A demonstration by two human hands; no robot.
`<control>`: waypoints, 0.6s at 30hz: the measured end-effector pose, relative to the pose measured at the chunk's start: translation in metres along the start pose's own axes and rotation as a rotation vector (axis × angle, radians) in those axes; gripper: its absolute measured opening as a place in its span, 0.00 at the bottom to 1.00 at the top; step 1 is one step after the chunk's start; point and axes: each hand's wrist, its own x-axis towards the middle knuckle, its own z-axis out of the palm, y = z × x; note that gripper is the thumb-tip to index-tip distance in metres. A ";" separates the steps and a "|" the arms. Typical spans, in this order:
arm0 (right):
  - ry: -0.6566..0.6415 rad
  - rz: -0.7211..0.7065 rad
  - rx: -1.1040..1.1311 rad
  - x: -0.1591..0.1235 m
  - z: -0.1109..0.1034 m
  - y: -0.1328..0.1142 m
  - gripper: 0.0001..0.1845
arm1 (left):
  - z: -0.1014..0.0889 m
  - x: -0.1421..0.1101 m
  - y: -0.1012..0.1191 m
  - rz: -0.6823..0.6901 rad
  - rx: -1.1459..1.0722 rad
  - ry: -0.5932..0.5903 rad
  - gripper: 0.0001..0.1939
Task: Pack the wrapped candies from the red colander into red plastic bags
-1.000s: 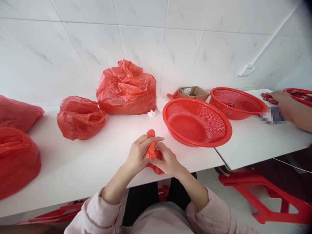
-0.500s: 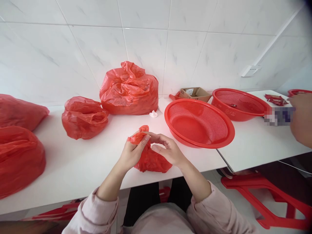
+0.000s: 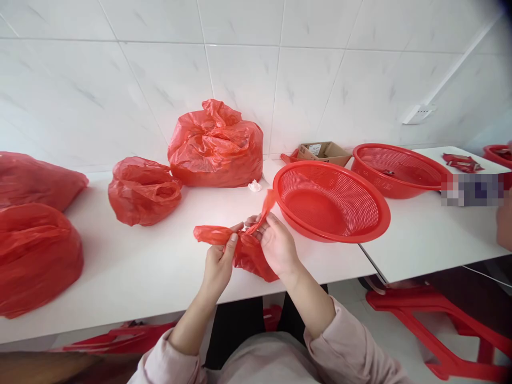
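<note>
A small red plastic bag (image 3: 254, 258) rests near the front edge of the white table (image 3: 152, 266), its top gathered between my hands. My left hand (image 3: 219, 262) pinches one loose end of the bag, which sticks out to the left past the thumb. With thumb and fingers, my right hand (image 3: 279, 242) grips the other end, a twisted strip pointing up and away. The two ends spread apart from the bag's neck. What lies inside the bag is hidden.
A red colander (image 3: 330, 200) stands right of my hands, with a second red colander (image 3: 400, 169) and a cardboard box (image 3: 325, 153) behind. A large red bag (image 3: 216, 149), a smaller one (image 3: 144, 192) and others sit leftward. A red stool (image 3: 436, 320) stands lower right.
My hands have drawn the bag's two top ends apart, left and right. The right hand has turned palm up and now grips a strip. The person's arm at far right has moved mostly out of view.
</note>
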 end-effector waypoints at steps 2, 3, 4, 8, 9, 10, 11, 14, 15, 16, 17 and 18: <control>-0.017 0.024 0.094 0.004 -0.005 -0.003 0.13 | -0.008 -0.003 -0.004 0.019 0.029 0.139 0.25; -0.017 0.023 0.106 0.006 -0.009 -0.004 0.14 | -0.014 -0.004 -0.007 0.022 0.052 0.197 0.25; -0.011 0.016 0.089 0.008 -0.013 -0.005 0.15 | -0.021 -0.006 -0.011 0.015 0.076 0.230 0.25; -0.009 -0.014 -0.237 0.008 -0.030 0.003 0.22 | -0.053 -0.013 -0.030 -0.011 0.214 0.227 0.26; -0.021 -0.013 -0.330 0.007 -0.034 0.006 0.22 | -0.061 -0.015 -0.035 -0.001 0.263 0.238 0.26; -0.031 -0.010 -0.402 0.005 -0.038 0.009 0.22 | -0.068 -0.017 -0.039 0.006 0.311 0.250 0.25; -0.036 -0.003 -0.451 0.003 -0.042 0.011 0.22 | -0.074 -0.019 -0.043 0.001 0.349 0.258 0.25; -0.032 0.018 -0.505 0.003 -0.053 0.012 0.22 | -0.084 -0.022 -0.047 -0.084 0.362 0.209 0.24; -0.029 0.020 -0.525 0.005 -0.054 0.009 0.21 | -0.085 -0.022 -0.044 -0.108 0.350 0.184 0.23; -0.027 0.020 -0.546 0.009 -0.053 0.006 0.21 | -0.084 -0.021 -0.039 -0.120 0.336 0.169 0.23; -0.026 0.019 -0.566 0.013 -0.050 0.001 0.20 | -0.083 -0.019 -0.032 -0.111 0.318 0.161 0.21; -0.029 0.015 -0.593 0.018 -0.043 -0.004 0.19 | -0.081 -0.016 -0.023 -0.085 0.291 0.150 0.20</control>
